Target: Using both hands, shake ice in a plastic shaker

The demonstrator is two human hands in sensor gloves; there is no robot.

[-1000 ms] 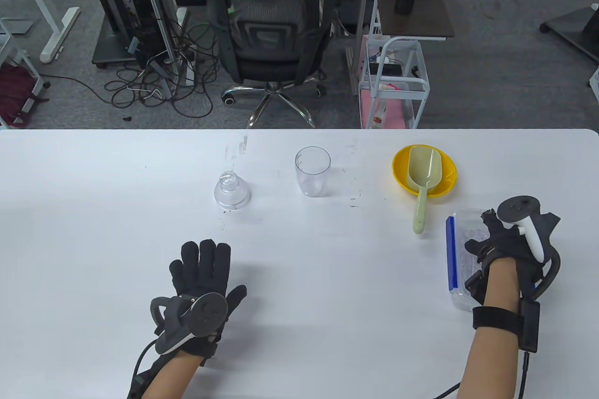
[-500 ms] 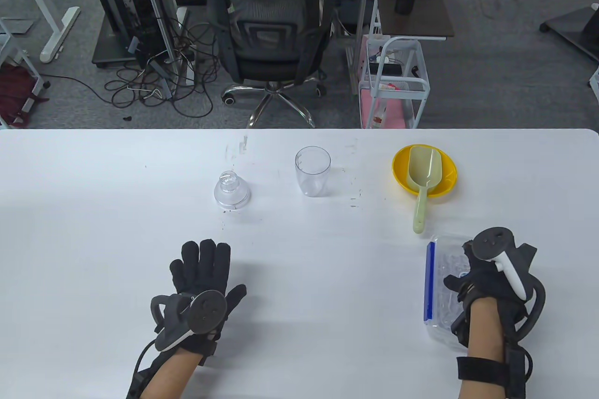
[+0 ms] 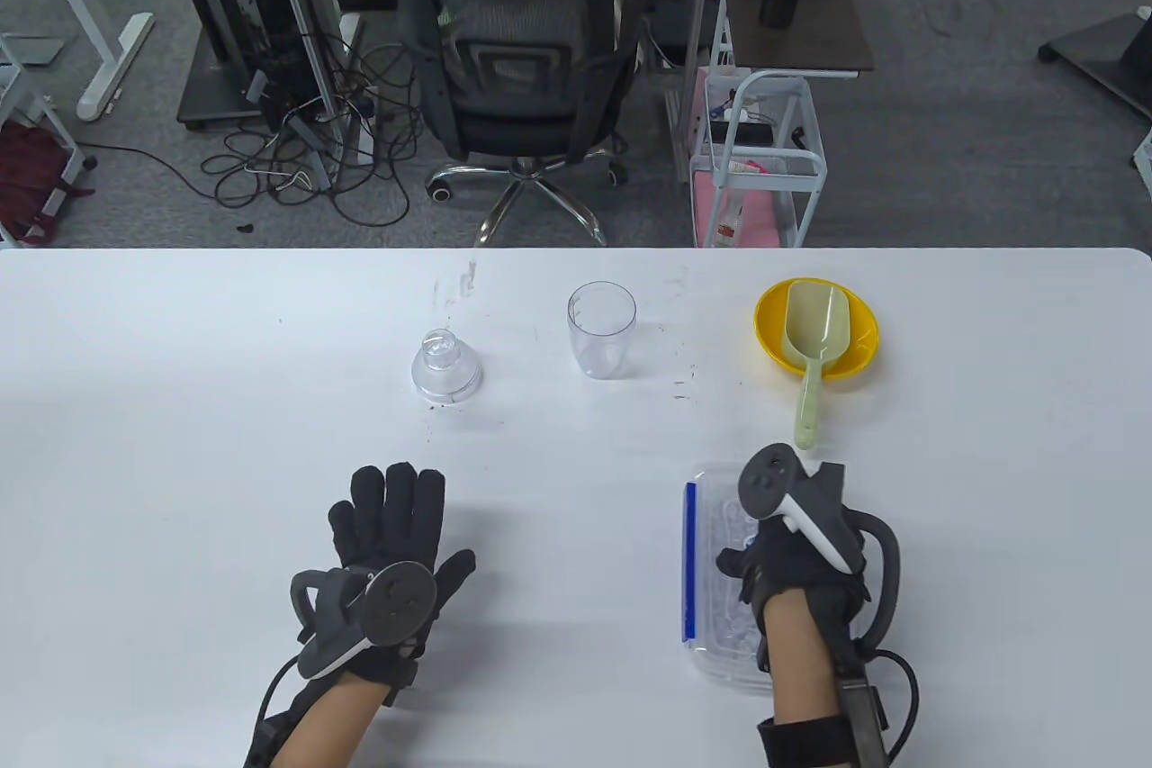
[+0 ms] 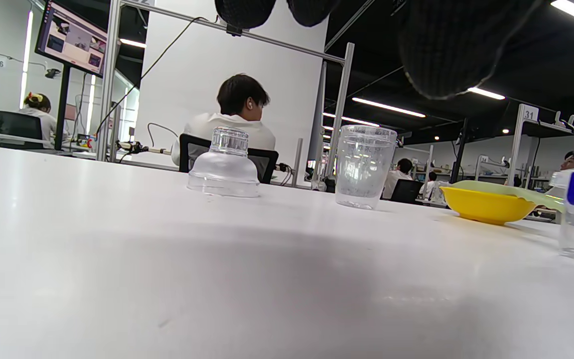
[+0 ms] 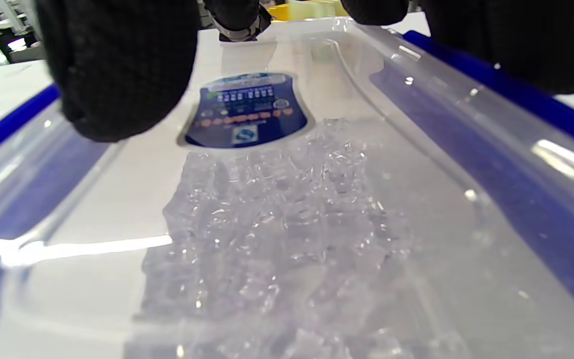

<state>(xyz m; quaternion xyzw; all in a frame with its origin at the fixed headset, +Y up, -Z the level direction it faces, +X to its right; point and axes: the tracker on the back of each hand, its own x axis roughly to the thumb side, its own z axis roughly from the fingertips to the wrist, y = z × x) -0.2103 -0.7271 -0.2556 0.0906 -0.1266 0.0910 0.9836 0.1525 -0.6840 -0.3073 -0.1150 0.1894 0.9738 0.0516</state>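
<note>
Right grip (image 3: pixel 792 552) clasping lidded ice box (image 3: pixel 715 570) | left grip (image 3: pixel 387 534) flat, relaxed on table (image 3: pixel 180 408) | beyond: shaker cup (image 3: pixel 601 342), lid (image 3: pixel 445 365), scoop (image 3: pixel 814 345) in yellow bowl (image 3: pixel 774 336)

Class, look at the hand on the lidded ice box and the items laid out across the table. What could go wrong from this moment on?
1. The right hand grips the clear plastic ice box with blue-clipped lid from above; the lid is on, so it might slip or tip if lifted one-handed.
2. The clear plastic shaker cup stands open and light; a careless reach could knock it over.
3. The pale green scoop has its handle overhanging the yellow bowl and could be nudged out.
</note>
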